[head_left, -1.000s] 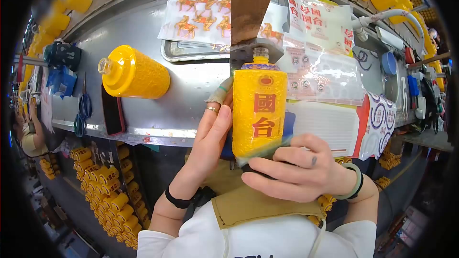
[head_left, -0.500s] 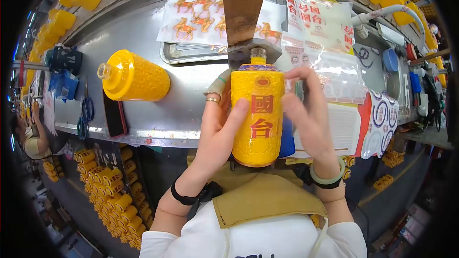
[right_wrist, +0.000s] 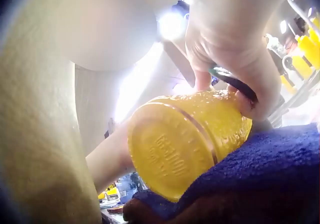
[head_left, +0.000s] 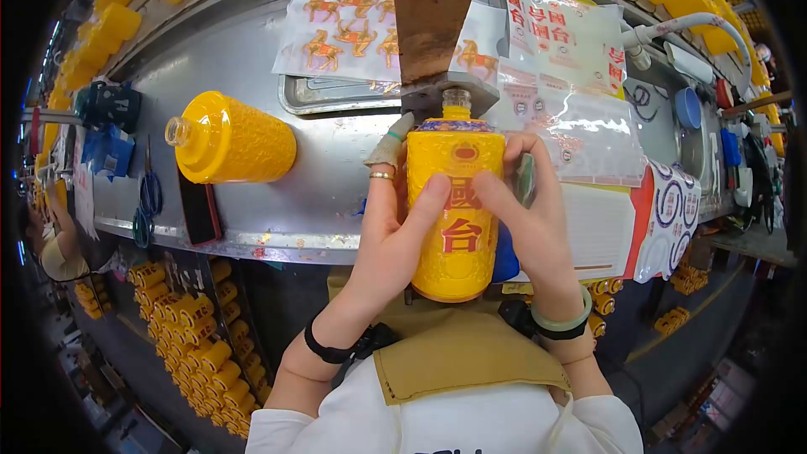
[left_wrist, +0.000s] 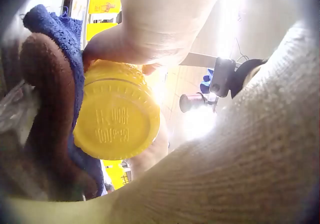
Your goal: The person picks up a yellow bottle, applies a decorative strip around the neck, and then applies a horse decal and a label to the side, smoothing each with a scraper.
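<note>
A yellow bottle (head_left: 454,261) with red characters lies with its clear neck toward the wooden post and its base toward the person. The left hand (head_left: 391,240) grips its left side, thumb on the front; one finger wears a pale cover. On the other side, the right hand (head_left: 538,214) holds the bottle, its thumb pressing beside the upper character, with a dark green piece (head_left: 525,181) within its curled fingers. Both wrist views show the bottle's embossed base (left_wrist: 117,119) (right_wrist: 170,154) against a blue cloth (left_wrist: 75,84) (right_wrist: 270,159).
Another yellow bottle (head_left: 235,139) lies on the metal table (head_left: 328,168) at left, near a phone (head_left: 198,210) and scissors (head_left: 147,197). Horse decal sheets (head_left: 336,34) rest on a tray behind; printed plastic sheets (head_left: 580,134) lie at right. The wooden post (head_left: 437,17) stands beyond the held bottle.
The right hand has moved from the bottle's base up to its right side, and its thumb now touches the front. The left thumb has shifted onto the front beside the characters.
</note>
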{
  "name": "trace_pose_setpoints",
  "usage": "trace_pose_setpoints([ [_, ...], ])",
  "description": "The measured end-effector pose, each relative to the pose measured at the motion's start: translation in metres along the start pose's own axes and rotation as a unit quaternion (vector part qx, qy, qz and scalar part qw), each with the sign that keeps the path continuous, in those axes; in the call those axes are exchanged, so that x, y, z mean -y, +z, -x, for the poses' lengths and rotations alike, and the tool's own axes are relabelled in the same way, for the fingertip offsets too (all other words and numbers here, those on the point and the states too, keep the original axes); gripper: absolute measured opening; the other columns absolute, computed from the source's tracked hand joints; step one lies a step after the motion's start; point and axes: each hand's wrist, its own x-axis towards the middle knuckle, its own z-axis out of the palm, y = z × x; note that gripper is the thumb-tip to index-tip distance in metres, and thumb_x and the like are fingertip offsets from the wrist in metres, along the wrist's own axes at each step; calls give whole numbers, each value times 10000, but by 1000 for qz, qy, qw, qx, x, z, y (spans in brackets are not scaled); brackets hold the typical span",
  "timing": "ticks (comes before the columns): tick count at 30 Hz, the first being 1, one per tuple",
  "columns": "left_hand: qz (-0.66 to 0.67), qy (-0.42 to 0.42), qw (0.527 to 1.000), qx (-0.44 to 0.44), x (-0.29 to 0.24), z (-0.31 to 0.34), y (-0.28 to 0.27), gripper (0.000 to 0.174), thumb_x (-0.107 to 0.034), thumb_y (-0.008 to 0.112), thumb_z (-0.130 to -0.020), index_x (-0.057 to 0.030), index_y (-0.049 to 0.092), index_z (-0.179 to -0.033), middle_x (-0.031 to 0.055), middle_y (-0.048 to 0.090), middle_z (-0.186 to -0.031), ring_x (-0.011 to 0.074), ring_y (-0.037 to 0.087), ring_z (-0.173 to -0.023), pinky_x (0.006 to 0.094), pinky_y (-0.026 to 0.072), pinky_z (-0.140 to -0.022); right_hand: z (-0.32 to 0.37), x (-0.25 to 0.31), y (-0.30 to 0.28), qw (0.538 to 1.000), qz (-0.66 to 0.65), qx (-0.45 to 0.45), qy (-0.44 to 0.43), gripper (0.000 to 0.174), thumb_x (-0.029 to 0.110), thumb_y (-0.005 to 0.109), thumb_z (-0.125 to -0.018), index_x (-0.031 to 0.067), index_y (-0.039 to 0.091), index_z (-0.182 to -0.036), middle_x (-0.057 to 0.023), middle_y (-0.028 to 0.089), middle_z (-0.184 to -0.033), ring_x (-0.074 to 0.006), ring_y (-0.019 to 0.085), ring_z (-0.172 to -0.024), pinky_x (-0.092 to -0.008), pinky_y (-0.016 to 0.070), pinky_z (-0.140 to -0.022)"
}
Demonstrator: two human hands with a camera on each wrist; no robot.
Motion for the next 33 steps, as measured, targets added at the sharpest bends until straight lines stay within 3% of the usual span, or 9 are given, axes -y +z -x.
trace_pose_setpoints([
  [13, -39, 65, 997, -32, 14, 4, -4, 637, -128, 592, -1054, -5, 276, -1593, 161, 434, -1516, 229, 500, -1352, 361, 400, -1142, 7, 4, -8, 1000, -21, 13, 14, 268, 48, 705, -961, 67, 484, -1112, -14, 502, -1063, -99, 487, -999, -242, 426, -885],
  [15, -240, 252, 937, -35, 24, 10, -20, 641, -182, 669, -1003, 38, 385, -1534, 200, 453, -1502, 282, 512, -1349, 391, 420, -1130, 12, 2, -13, 998, -34, 21, 40, 239, 66, 684, -982, 70, 490, -1121, -5, 491, -1060, -96, 466, -991, -239, 408, -892],
  [16, -328, 288, 900, -6, 18, 12, -28, 612, -218, 741, -928, 35, 534, -1445, 249, 466, -1496, 356, 530, -1337, 431, 454, -1099, 16, 0, -14, 998, -29, 23, 47, 203, 84, 655, -1006, 71, 492, -1128, 6, 481, -1058, -91, 449, -988, -234, 391, -900],
  [17, -329, 287, 900, -6, 12, 15, -29, 612, -218, 741, -928, 35, 534, -1445, 249, 466, -1496, 356, 530, -1337, 431, 454, -1099, 19, -1, -14, 998, -24, 24, 54, 170, 102, 625, -1030, 72, 494, -1134, 16, 471, -1057, -86, 431, -985, -229, 374, -909],
  [19, -478, 306, 823, 24, 1, 21, -26, 545, -223, 771, -883, 19, 641, -1354, 272, 460, -1509, 398, 546, -1310, 454, 475, -1073, 23, -2, -13, 998, -26, 28, 53, 152, 119, 604, -1046, 70, 493, -1137, 19, 468, -1058, -84, 426, -987, -228, 367, -917],
  [24, -553, 272, 787, 37, -6, 26, -17, 700, -430, 850, -793, -115, 663, -1390, 302, 439, -1488, 455, 551, -1261, 469, 539, -981, 23, -3, -10, 998, -35, 34, 41, 118, 144, 561, -1078, 70, 492, -1139, 19, 465, -1064, -83, 425, -987, -225, 366, -918],
  [27, -616, 246, 746, 52, -17, 29, -4, 647, -467, 763, -894, -60, 655, -1385, 287, 415, -1507, 449, 529, -1327, 479, 494, -1086, 23, -1, -10, 997, -43, 37, 43, 106, 146, 548, -1088, 72, 491, -1138, 18, 463, -1063, -83, 427, -983, -222, 370, -911],
  [30, -659, 219, 717, 62, -25, 30, 10, 625, -407, 812, -858, -106, 666, -1385, 295, 411, -1500, 455, 520, -1328, 472, 497, -1082, 23, 2, -9, 997, -43, 41, 44, 103, 148, 541, -1093, 70, 493, -1141, 17, 463, -1062, -78, 427, -973, -222, 376, -899],
  [33, -620, 229, 748, 60, -27, 30, 2, 554, -366, 862, -791, -132, 740, -1278, 311, 440, -1448, 468, 540, -1247, 470, 500, -1026, 19, 7, -9, 998, -27, 15, 48, 74, 122, 541, -1083, 64, 508, -1115, 15, 476, -1031, -77, 435, -943, -228, 385, -873],
])
